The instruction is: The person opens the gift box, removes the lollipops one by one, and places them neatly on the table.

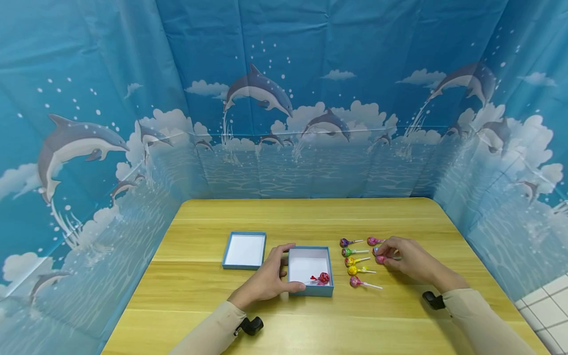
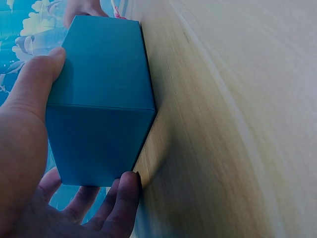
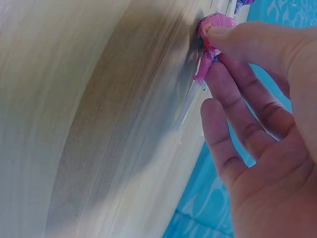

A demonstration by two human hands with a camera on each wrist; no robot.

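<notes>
My left hand point(image 1: 268, 276) grips a blue open-topped box point(image 1: 310, 291) at its left side; in the left wrist view the thumb lies on one wall of the box point(image 2: 101, 64) and the fingers on another. Inside lies a red-wrapped lollipop point(image 1: 324, 278), with something pink partly hidden under it. To the right, my right hand point(image 1: 410, 259) pinches a pink lollipop point(image 1: 380, 259) by its head. The right wrist view has the thumb on the pink lollipop point(image 3: 218, 22), its white stick close to the table. A light-blue lollipop point(image 1: 375, 251) is partly covered by this hand.
Between box and right hand lies a column of lollipops: purple point(image 1: 344, 242), green point(image 1: 346, 252), red-and-yellow point(image 1: 349, 262), yellow point(image 1: 353, 270) and pinkish-red point(image 1: 355, 281). Another pink one point(image 1: 372, 241) lies beyond the hand. Left of the box is a blue-rimmed lid point(image 1: 244, 267), white inside up.
</notes>
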